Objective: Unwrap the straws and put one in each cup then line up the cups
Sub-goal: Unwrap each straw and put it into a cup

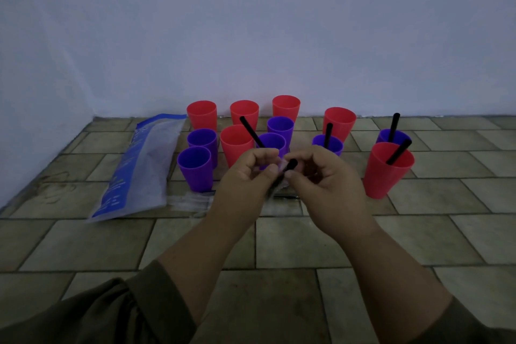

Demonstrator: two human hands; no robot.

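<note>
Nearest the camera, two dark olive sleeves [92, 313] come in from the bottom edge, forearms bare, over a floor of tan rectangular tiles [293, 243]. Both hands meet mid-frame: left hand [245, 176] and right hand [326, 176] each pinch the same black plastic straw [289, 166], w/ its dark tip poking up between the two grips and the rest running down-left under the left fingers, inside a clear plastic wrapper [275, 190] that's crumpled btwn the palms. So both grips are clenched on the wrapped straw, thumbs nearly touching. Just beyond the hands, more clear wrapped straws [190, 201] lie flat on the floor. Left of those, a blue-and-clear plastic bag [145, 165] lies flat; it has white print on the blue strip, too blurred to read. Behind the hands stand the cups: a near purple plastic cup [195, 167], a second purple cup [202, 141] behind it, a red plastic cup [236, 142] beside, and a purple cup w/ a leaning straw [272, 142]. To the right, well apart, a big red cup w/ a straw [388, 170], a purple cup w/ a straw [393, 135] behind it, and a small purple cup w/ a straw [327, 142]. Farthest, red cups in a row [244, 110] stand by the pale wall [251, 22].
</note>
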